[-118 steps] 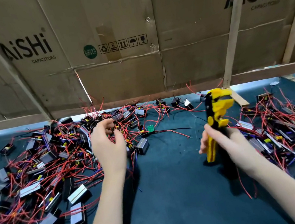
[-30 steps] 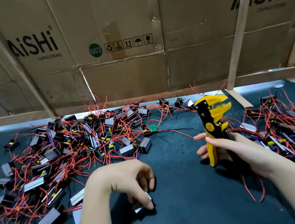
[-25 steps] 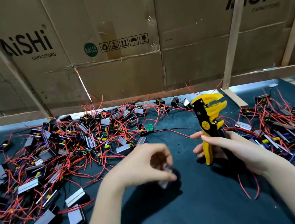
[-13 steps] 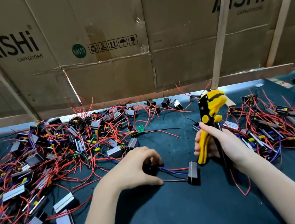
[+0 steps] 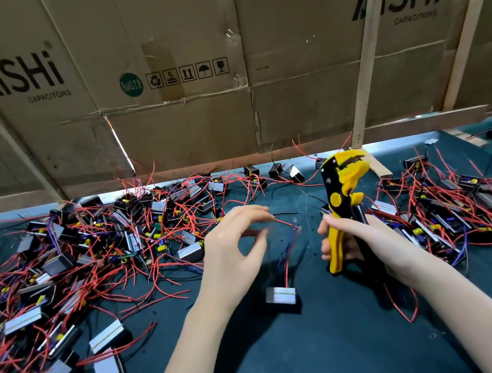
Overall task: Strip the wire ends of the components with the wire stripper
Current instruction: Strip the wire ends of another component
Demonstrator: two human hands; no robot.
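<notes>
My right hand [image 5: 374,239] grips the handles of the yellow and black wire stripper [image 5: 343,199] and holds it upright, jaws up, over the dark mat [image 5: 300,366]. A small black component [image 5: 280,294] with a grey top lies just left of it. Its red and blue wires rise toward my left hand [image 5: 232,250]. That hand is blurred, with fingers stretched out and the thumb apart from them. The end of the component's red wire [image 5: 285,222] reaches my fingertips, and I cannot see a pinch on it.
A big tangle of components with red wires [image 5: 94,260] covers the mat on the left. A second pile [image 5: 457,209] lies to the right, behind the stripper. Cardboard sheets [image 5: 182,125] and wooden slats [image 5: 365,68] wall off the back.
My left hand drew one component out of the left pile to the middle of the mat. Since half a second ago its pinch has loosened, and the component now lies lower left of the stripper.
</notes>
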